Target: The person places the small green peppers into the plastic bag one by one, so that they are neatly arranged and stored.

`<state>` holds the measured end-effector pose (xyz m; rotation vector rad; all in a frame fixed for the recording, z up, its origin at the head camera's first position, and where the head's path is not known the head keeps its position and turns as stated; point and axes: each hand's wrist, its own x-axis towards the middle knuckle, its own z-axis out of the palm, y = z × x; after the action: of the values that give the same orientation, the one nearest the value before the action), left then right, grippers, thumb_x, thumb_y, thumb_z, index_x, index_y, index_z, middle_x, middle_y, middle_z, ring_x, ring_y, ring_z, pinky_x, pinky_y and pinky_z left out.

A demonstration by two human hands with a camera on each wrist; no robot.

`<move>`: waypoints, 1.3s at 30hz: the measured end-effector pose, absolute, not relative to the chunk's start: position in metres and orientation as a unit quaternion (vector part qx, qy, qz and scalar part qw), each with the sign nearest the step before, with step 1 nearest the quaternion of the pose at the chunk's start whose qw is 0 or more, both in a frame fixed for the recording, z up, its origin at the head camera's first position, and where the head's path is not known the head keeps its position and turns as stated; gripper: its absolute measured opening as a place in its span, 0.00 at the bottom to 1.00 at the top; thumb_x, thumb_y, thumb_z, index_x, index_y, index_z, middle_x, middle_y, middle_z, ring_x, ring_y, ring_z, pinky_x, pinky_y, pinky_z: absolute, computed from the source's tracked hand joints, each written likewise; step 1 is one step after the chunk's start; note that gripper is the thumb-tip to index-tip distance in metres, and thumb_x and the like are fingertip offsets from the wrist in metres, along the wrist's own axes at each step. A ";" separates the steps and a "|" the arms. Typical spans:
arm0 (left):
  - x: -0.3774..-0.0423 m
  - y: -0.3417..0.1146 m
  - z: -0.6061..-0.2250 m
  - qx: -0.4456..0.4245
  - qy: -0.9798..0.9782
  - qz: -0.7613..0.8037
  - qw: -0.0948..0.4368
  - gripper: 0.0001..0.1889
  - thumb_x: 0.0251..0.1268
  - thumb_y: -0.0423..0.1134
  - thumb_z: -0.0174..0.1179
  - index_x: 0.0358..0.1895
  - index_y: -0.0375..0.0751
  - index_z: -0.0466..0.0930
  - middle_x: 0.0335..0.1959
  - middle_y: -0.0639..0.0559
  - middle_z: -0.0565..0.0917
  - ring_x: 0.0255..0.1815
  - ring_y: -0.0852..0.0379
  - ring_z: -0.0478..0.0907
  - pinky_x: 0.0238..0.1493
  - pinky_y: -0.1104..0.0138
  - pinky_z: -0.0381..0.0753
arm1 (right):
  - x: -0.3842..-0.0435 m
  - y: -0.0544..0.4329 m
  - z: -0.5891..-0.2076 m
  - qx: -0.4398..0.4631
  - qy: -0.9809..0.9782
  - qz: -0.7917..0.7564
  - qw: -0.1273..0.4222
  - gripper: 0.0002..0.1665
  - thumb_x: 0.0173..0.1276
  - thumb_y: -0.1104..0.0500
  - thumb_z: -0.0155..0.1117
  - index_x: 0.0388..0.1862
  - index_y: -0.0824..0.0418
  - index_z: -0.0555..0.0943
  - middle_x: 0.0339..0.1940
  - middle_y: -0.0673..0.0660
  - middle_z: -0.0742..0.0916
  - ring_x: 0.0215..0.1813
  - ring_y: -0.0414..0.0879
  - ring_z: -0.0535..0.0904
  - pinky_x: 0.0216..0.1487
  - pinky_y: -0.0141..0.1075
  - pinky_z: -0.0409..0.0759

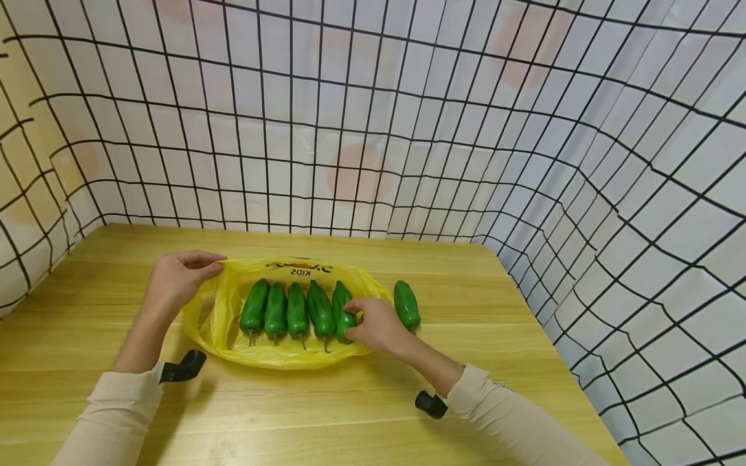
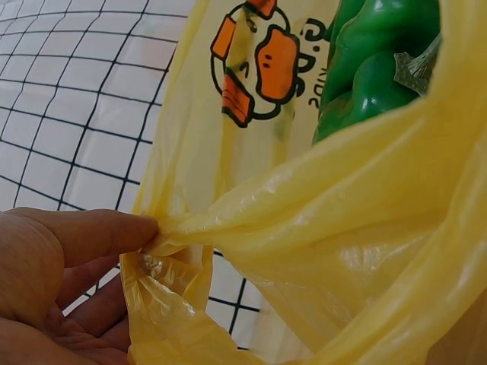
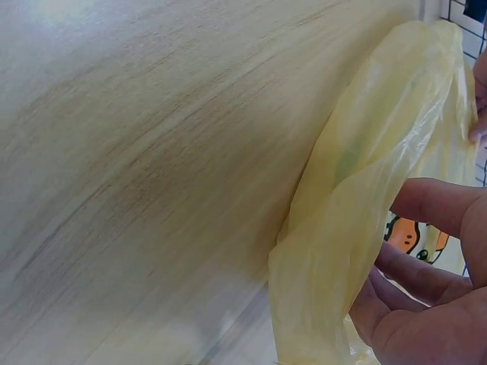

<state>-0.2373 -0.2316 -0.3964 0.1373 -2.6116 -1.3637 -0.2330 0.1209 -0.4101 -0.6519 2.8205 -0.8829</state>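
A yellow plastic bag [image 1: 280,360] lies spread on the table with its mouth held wide. Several green peppers [image 1: 297,309] lie side by side in it, stems toward me. My left hand [image 1: 177,277] pinches the bag's far left rim; in the left wrist view its thumb and finger [image 2: 114,232] meet on the bunched film. On the right, my right hand [image 1: 379,323] reaches into the bag and grips the rightmost pepper [image 1: 340,298] there. In the right wrist view the bag film hides that pepper. One more green pepper [image 1: 406,304] lies outside, just right of the bag.
The wooden table [image 1: 466,285] carries everything. Black-gridded white sheeting [image 1: 350,116] rises at the back and both sides. A black wrist mount [image 1: 183,366] sits at the left wrist, another [image 1: 431,404] at the right. Printed lettering marks the bag's far inner side.
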 end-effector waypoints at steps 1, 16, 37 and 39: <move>-0.237 -0.231 -0.396 0.046 -0.882 -0.459 0.097 0.19 0.76 0.48 0.58 0.59 0.40 0.84 0.60 0.34 0.83 0.60 0.38 0.78 0.45 0.62 0.75 | -0.233 0.121 -0.410 -0.215 0.931 -0.291 0.057 0.27 0.61 0.65 0.72 0.61 0.66 0.82 0.55 0.61 0.87 0.52 0.56 0.85 0.41 0.39 0.85; -0.239 -0.232 -0.396 0.043 -0.885 -0.453 0.096 0.20 0.77 0.50 0.57 0.59 0.39 0.84 0.59 0.34 0.83 0.60 0.38 0.77 0.46 0.61 0.73 | -0.233 0.127 -0.397 -0.220 0.924 -0.311 0.036 0.27 0.66 0.63 0.69 0.64 0.66 0.80 0.56 0.64 0.86 0.50 0.56 0.85 0.42 0.43 0.84; -0.237 -0.231 -0.398 0.039 -0.884 -0.455 0.097 0.20 0.77 0.48 0.57 0.59 0.39 0.84 0.61 0.33 0.82 0.61 0.37 0.76 0.47 0.60 0.74 | -0.236 0.173 -0.375 -0.156 0.936 -0.311 -0.054 0.27 0.68 0.59 0.68 0.66 0.57 0.80 0.54 0.62 0.87 0.48 0.53 0.83 0.43 0.44 0.81; -0.237 -0.231 -0.398 0.039 -0.883 -0.457 0.097 0.20 0.77 0.48 0.57 0.59 0.39 0.84 0.61 0.33 0.82 0.62 0.37 0.76 0.47 0.59 0.74 | -0.236 0.179 -0.376 -0.156 0.935 -0.315 -0.056 0.26 0.68 0.58 0.67 0.66 0.57 0.80 0.54 0.63 0.87 0.49 0.54 0.83 0.43 0.43 0.81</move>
<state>-0.2368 -0.2314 -0.3979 0.1157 -2.6156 -1.3538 -0.2363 0.1793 -0.3758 -0.5076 3.0469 -1.0253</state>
